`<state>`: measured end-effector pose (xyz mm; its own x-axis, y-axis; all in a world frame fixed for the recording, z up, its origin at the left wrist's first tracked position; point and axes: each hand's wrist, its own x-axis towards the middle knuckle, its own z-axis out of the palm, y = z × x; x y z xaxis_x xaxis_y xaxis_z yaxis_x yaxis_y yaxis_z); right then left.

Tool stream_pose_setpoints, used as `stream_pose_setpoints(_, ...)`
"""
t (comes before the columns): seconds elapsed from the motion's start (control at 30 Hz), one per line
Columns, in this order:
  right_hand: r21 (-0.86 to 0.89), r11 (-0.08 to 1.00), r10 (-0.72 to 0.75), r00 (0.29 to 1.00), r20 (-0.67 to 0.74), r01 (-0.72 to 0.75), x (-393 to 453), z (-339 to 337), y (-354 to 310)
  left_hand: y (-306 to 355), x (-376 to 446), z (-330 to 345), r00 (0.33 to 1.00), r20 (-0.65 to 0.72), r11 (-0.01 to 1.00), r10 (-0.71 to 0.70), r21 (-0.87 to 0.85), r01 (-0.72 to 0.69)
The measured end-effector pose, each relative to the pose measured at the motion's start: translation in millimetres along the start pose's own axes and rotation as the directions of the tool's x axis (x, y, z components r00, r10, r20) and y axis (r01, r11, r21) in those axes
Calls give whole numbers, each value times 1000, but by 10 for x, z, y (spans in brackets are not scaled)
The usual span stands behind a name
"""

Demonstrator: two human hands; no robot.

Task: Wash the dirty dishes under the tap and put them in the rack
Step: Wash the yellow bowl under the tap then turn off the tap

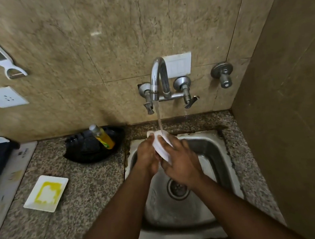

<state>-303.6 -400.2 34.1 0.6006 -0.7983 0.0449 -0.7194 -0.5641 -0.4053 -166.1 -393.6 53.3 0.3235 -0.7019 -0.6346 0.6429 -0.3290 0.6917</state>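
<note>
Here, over the square steel sink (213, 152), the left hand (147, 156) and right hand (181, 165) both hold a small white ceramic dish (163, 148) on edge, each grip curled around it, under the stream from the curved chrome tap (158, 76). On the speckled granite surface (93, 185) to the left lies 1 white rectangular plate smeared with yellow (46, 193), well apart, near a black tray (95, 148) holding a yellow soap bottle (102, 136).
</note>
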Motion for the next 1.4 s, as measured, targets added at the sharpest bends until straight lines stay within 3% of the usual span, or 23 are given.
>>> stream_pose_setpoints(0.13, 108, 993, -57, 998, 19, 55, 152, -29, -4, -61, 17, 28, 997, -14, 986, 81, 145, -78)
stream_pose_setpoints(0.23, 80, 997, 6, 1000, -30, -4, 391, -14, 10, -125, -41, 135, 987, 2, 955, 161, 253, -156)
stream_pose_setpoints(0.33, 38, 998, 56, 996, -75, -54, 567, 4, -7, -193, -36, 154, 978, -46, 948, 205, 257, -187)
stream_pose_setpoints(0.5, -25, 973, -232, 967, -105, 231, 262, 144, -121, -80, 46, 25, 993, -53, 992, 110, 68, -106)
stream_pose_setpoints(0.57, 9, 986, -165, 982, -88, 166, 246, 177, -136, -73, -4, -11, 986, -41, 978, 162, 141, -154)
stream_pose_setpoints(0.67, 108, 991, 84, 996, -26, -81, 498, 112, -137, -116, -151, -24, 972, -21, 933, 235, 284, -220)
stream_pose_setpoints(0.73, 313, 920, 213, 972, 100, -234, 682, 22, -82, -199, -139, -106, 963, 27, 912, 270, 315, -264)
stream_pose_setpoints(0.8, 462, 844, 213, 961, 177, -272, 753, -33, -41, -246, -113, -166, 950, 16, 894, 313, 333, -300)
stream_pose_setpoints(0.87, 499, 829, 183, 966, 183, -252, 718, -38, -25, -241, -108, -195, 950, -32, 914, 312, 284, -290)
stream_pose_setpoints(0.93, 586, 744, 232, 947, 224, -321, 621, 9, -5, -220, -129, -220, 956, -85, 946, 282, 193, -262)
stream_pose_setpoints(1.0, 663, 629, 283, 914, 292, -407, 547, 38, 38, -195, -131, -281, 977, -11, 974, 212, 84, -210)
stream_pose_setpoints(1.07, 691, 601, 277, 916, 291, -401, 503, 61, 99, -165, -149, -342, 985, 53, 987, 163, 1, -163)
stream_pose_setpoints(1.17, 675, 669, 224, 951, 214, -310, 469, 7, 150, -54, -165, -314, 993, 21, 992, 118, 39, -118)
stream_pose_setpoints(1.3, 418, 906, -18, 982, 186, -62, 385, -122, 169, 205, -48, -238, 980, -62, 964, 188, 201, -173)
stream_pose_setpoints(1.4, 371, 928, -77, 991, 114, 30, 320, -87, 69, 306, 18, -170, 971, -109, 942, 213, 288, -174)
